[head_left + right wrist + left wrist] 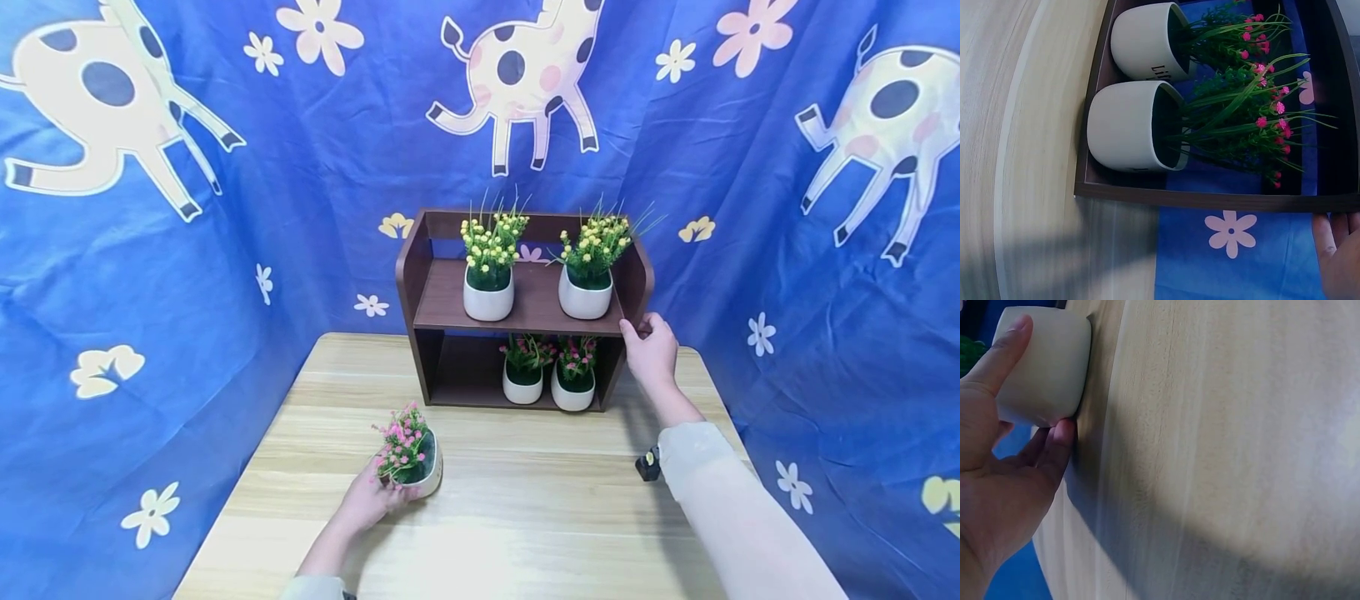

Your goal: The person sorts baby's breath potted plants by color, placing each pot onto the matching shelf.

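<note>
In the head view my left hand (375,497) grips a white pot (427,479) of pink artificial flowers (403,446), low over the table left of centre. Seen from the left wrist, the thumb (1007,353) lies along the pot's side, and the other fingers are at its lower part. My right hand (652,350) touches the right side panel of a dark brown two-tier shelf (525,312). From the right wrist, its fingertips meet the panel's outer face. Two white pots (1138,125) with pink flowers stand in the shelf's lower tier, toward the right side.
On the upper tier stand a left pot (488,298) and a right pot (585,298), both with yellow flowers. The shelf sits at the back of a pale wooden table (525,475). A blue printed curtain (337,167) encloses the back and sides.
</note>
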`<state>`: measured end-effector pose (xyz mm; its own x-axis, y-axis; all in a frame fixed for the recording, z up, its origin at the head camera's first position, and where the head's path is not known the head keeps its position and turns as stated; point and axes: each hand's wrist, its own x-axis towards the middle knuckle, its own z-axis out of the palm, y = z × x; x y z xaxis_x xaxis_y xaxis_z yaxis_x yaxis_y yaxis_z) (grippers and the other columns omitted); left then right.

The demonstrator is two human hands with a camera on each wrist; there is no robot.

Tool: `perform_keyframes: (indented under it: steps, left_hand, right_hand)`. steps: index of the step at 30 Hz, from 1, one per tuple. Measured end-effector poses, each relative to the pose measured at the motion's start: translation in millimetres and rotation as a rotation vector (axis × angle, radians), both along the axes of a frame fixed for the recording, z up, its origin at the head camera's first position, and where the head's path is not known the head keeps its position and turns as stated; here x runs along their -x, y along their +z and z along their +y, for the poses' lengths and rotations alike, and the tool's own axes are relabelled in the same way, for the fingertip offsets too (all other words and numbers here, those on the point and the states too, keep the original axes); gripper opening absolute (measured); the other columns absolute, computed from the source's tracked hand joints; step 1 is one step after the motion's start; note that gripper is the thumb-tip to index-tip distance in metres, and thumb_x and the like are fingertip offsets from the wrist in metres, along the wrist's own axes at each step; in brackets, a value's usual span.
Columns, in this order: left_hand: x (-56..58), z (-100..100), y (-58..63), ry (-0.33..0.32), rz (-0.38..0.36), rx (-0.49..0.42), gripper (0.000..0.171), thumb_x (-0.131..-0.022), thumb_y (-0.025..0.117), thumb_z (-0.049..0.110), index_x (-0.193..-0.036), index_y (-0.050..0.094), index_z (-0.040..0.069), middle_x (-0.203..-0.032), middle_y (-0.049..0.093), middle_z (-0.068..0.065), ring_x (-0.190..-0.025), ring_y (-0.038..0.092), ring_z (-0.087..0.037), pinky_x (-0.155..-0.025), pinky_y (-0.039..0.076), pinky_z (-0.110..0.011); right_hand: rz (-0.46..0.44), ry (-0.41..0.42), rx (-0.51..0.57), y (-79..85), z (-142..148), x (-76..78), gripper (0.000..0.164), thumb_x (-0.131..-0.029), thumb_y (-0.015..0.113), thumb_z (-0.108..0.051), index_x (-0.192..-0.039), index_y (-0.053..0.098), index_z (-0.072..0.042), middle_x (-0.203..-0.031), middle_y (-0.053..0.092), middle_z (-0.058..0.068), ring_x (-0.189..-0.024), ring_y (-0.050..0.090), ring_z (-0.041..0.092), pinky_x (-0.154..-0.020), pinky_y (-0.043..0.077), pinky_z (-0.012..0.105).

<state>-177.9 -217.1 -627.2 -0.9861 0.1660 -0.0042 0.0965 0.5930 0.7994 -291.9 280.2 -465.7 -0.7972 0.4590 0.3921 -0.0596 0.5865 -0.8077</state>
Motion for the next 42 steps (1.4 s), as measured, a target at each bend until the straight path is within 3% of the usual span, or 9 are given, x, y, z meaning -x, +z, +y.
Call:
perform_keyframes:
  steps: [15, 21, 32, 42]
  left_hand:
    - [4.1, 9, 0.2, -0.03, 0.015, -0.025, 0.098, -0.073, 0.085, 0.049, -0.154, 0.038, 0.021, -0.152, 0.05, -0.016, -0.137, 0.05, -0.043, -0.113, 0.035, -0.067]
    - [7.5, 16, 4.2, -0.029, 0.013, -0.051, 0.096, -0.075, 0.085, 0.046, -0.154, 0.037, 0.023, -0.15, 0.053, -0.014, -0.136, 0.051, -0.042, -0.112, 0.037, -0.066]
    - [23.4, 41, 12.6, -0.013, -0.034, -0.09, 0.096, -0.071, 0.088, 0.044, -0.152, 0.04, 0.026, -0.148, 0.055, -0.01, -0.135, 0.053, -0.039, -0.115, 0.036, -0.063]
    - [38.5, 64, 9.2, -0.005, -0.04, -0.09, 0.095, -0.07, 0.089, 0.041, -0.15, 0.042, 0.019, -0.146, 0.056, -0.015, -0.133, 0.053, -0.041, -0.114, 0.035, -0.065]
  right_hand:
    - [-0.007, 0.003, 0.019, -0.6, -1, 0.1, 0.029, -0.093, 0.071, -0.028, -0.102, 0.065, -0.002, -0.098, 0.07, 0.019, -0.089, 0.065, 0.028, -0.082, 0.048, 0.033]
    - [-0.003, 0.0, 0.023, -1.0, -1, 0.4, 0.028, -0.093, 0.071, -0.027, -0.103, 0.066, -0.002, -0.098, 0.07, 0.019, -0.088, 0.064, 0.027, -0.081, 0.047, 0.031]
    - [0.02, -0.009, 0.008, -1.5, 0, -0.4, 0.028, -0.092, 0.071, -0.026, -0.103, 0.065, 0.0, -0.098, 0.069, 0.02, -0.089, 0.065, 0.03, -0.082, 0.048, 0.034]
    - [0.012, 0.001, 0.017, 0.2, -1, -1.6, 0.029, -0.093, 0.071, -0.027, -0.103, 0.065, 0.0, -0.098, 0.069, 0.02, -0.089, 0.064, 0.028, -0.081, 0.048, 0.032]
